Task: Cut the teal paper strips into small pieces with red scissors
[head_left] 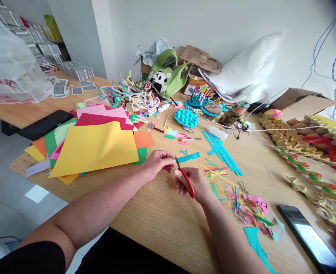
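Note:
Between the fingertips of my left hand [160,164] is the near end of a short blue paper strip [189,157]. My right hand [193,182] grips red-handled scissors [187,179], their blades pointing up and left at the strip, close to my left fingertips. Whether the blades touch the paper is too small to tell. Small blue and orange paper bits [184,152] lie just beyond the strip. Farther right rest several long blue paper strips [223,154]. Thin colored paper slivers [215,169] are scattered beside my right hand.
Colored paper sheets [96,148] are stacked at left. A pile of paper scraps [249,209] and a phone [308,236] lie at right. Farther back are orange-handled scissors [189,140], a blue disc [186,118], pipe cleaners [130,95] and a green panda bag [168,76].

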`<state>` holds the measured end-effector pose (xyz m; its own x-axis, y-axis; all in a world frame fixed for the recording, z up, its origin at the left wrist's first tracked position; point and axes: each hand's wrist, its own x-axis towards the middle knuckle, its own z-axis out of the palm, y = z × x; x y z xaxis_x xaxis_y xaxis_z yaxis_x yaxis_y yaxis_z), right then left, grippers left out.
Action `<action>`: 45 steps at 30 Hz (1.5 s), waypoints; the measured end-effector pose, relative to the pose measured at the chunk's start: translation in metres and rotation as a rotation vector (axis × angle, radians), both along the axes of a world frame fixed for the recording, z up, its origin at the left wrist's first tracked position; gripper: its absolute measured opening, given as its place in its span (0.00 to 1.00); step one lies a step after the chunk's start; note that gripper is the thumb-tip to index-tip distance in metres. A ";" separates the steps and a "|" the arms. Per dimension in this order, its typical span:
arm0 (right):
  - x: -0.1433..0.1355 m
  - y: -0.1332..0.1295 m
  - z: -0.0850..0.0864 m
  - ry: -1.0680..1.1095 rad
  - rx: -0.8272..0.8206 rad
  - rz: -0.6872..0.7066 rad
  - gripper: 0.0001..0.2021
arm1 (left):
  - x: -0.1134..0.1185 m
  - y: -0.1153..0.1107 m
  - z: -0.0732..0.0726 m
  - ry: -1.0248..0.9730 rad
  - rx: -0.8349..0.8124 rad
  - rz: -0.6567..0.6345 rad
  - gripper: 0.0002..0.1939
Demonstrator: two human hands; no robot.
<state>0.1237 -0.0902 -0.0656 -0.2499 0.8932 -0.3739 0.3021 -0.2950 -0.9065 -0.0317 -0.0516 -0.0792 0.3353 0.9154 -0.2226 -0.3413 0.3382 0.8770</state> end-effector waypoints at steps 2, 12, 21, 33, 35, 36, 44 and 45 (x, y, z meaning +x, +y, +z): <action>0.000 0.000 0.000 -0.003 -0.003 -0.004 0.26 | 0.000 0.001 -0.001 -0.006 -0.008 0.003 0.06; 0.000 0.001 0.000 -0.002 0.005 0.003 0.26 | 0.000 0.000 0.001 0.002 -0.002 0.007 0.08; 0.001 0.000 0.002 -0.027 -0.011 0.002 0.25 | -0.001 0.000 0.001 0.015 -0.007 -0.001 0.08; 0.000 0.000 0.001 -0.006 0.001 0.014 0.25 | -0.001 0.001 0.001 0.042 -0.004 -0.006 0.07; 0.000 0.000 0.000 -0.009 0.006 0.011 0.25 | -0.001 0.000 0.002 0.039 -0.002 -0.019 0.08; 0.001 0.000 0.000 -0.014 0.006 0.006 0.25 | -0.001 0.000 0.002 0.038 -0.001 -0.024 0.08; 0.000 0.000 0.000 -0.015 0.033 0.011 0.25 | -0.001 0.000 0.002 0.021 -0.006 0.004 0.08; 0.000 0.000 0.001 -0.017 0.023 0.007 0.25 | -0.001 0.000 0.002 0.020 -0.006 0.001 0.08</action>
